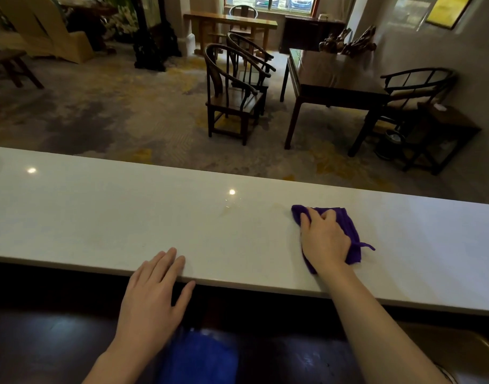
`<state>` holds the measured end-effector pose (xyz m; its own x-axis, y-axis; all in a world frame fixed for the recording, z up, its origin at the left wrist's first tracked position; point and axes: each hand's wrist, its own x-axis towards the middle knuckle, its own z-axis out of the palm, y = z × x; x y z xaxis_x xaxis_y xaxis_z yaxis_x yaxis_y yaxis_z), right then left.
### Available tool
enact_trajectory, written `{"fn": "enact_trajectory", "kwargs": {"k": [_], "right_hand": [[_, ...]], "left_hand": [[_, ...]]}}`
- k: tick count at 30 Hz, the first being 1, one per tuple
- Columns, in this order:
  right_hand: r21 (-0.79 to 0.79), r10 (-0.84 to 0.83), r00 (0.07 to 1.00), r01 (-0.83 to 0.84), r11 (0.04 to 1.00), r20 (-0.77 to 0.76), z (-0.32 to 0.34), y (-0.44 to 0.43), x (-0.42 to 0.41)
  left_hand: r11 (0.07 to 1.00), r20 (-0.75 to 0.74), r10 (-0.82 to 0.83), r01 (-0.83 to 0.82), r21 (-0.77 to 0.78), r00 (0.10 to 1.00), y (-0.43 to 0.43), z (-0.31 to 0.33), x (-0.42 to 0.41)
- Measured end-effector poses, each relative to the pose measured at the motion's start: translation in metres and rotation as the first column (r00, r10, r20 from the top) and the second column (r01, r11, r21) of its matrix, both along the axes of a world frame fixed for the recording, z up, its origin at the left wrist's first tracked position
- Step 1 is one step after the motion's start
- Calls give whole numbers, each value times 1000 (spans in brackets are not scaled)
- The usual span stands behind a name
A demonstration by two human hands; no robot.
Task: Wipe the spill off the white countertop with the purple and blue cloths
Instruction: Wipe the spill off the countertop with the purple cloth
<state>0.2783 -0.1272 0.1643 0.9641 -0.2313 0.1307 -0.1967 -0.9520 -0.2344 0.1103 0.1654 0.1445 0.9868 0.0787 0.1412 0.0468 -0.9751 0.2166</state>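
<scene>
Purple cloth point(345, 231) — crumpled, bunched under curled right hand point(325, 239) — left hand point(152, 295) flat, spread.

2 bare hands point(152, 289) and forearms, no sleeves, rings or watch visible.

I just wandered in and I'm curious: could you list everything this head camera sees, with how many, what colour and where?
countertop: one, white, across the middle of the view.
spill: one, faint wet patch, on the countertop left of the purple cloth.
purple cloth: one, purple, on the countertop under the right hand.
blue cloth: one, blue, blurred, low down below the countertop's near edge.
round-backed chairs: at least three, dark wood, on the carpet beyond the countertop.
dark table: one, dark wood, right of the two paired chairs.
light wooden table: one, under the window.
left hand: open, empty, fingertips on the countertop's near edge.
right hand: pressing on the purple cloth.
</scene>
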Motion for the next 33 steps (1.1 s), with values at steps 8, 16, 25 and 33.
{"fn": "enact_trajectory", "kwargs": {"k": [8, 16, 25, 33], "right_hand": [[9, -54, 999, 54, 999, 4, 1, 23, 28], [46, 98, 995, -97, 994, -31, 3, 80, 42], [118, 419, 908, -415, 902, -12, 4, 149, 23], [171, 654, 756, -645, 745, 4, 8, 184, -27]], "left_hand": [[1000, 7, 21, -21, 6, 1000, 0, 0, 1], [999, 12, 31, -32, 25, 999, -2, 1, 3], [999, 34, 36, -37, 32, 999, -1, -1, 4], [997, 25, 40, -41, 58, 999, -1, -2, 5]]}}
